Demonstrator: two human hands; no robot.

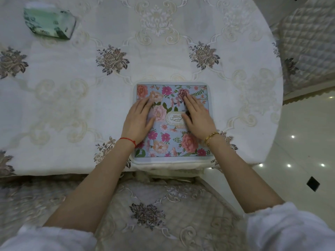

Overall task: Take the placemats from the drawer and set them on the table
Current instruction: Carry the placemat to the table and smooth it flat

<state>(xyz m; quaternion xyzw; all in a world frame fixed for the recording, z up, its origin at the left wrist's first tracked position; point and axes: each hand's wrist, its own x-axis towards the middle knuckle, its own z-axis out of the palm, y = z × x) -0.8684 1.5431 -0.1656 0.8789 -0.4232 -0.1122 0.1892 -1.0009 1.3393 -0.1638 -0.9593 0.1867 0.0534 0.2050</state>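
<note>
Placemat lay flat at the near edge of the table, pinned under both palms. Left hand spread flat, fingers together and extended, gripping nothing, resting on the mat's left half with the fingertips pointing toward the far edge. Right hand likewise flat and unclenched, laid across the mat's right half, thumb tucked inward over the printed label in the middle. Red string seen at the left wrist, gold bangle at the right, both clear of the mat's surface.

Judged as the smoothing and squaring stage of laying this mat. To do it well: palms swept outward from the centre toward the mat's sides, pressure kept light so the embroidered tablecloth beneath did not bunch or drag. Near border of the mat seemingly at, or slightly past, the table's rim above the padded chair; a small push toward the table's centre probably worth making, so that nothing overhung. Sides best kept parallel to that near edge.

Green tissue pack sat well apart, near the far left of the table, no obstacle. Second chair stood beyond the right edge. Whether more mats remained to fetch could not be told.
</note>
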